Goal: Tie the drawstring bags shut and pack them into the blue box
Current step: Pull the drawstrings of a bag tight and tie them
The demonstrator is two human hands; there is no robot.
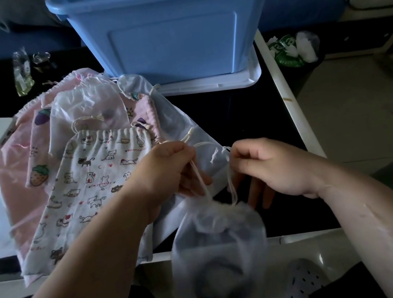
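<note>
A small sheer white drawstring bag (219, 250) with a dark round thing inside hangs over the table's near edge, its mouth gathered. My left hand (165, 171) pinches one of its cream cords, and my right hand (267, 163) pinches the other, both pulled upward. Left of them lies a pile of flat bags: a white cat-print bag (89, 191) on top, a pink fruit-print bag (37, 158), a sheer white bag (86, 112) and a larger pale bag (173, 121). The blue box (170, 24) stands open at the back centre.
The blue box sits on its pale lid (231, 80) on a dark table with a white rim (287, 98). A small clear packet (21, 73) and a metal ring (41, 60) lie at the back left. Crumpled wrappers (295, 48) lie right of the table.
</note>
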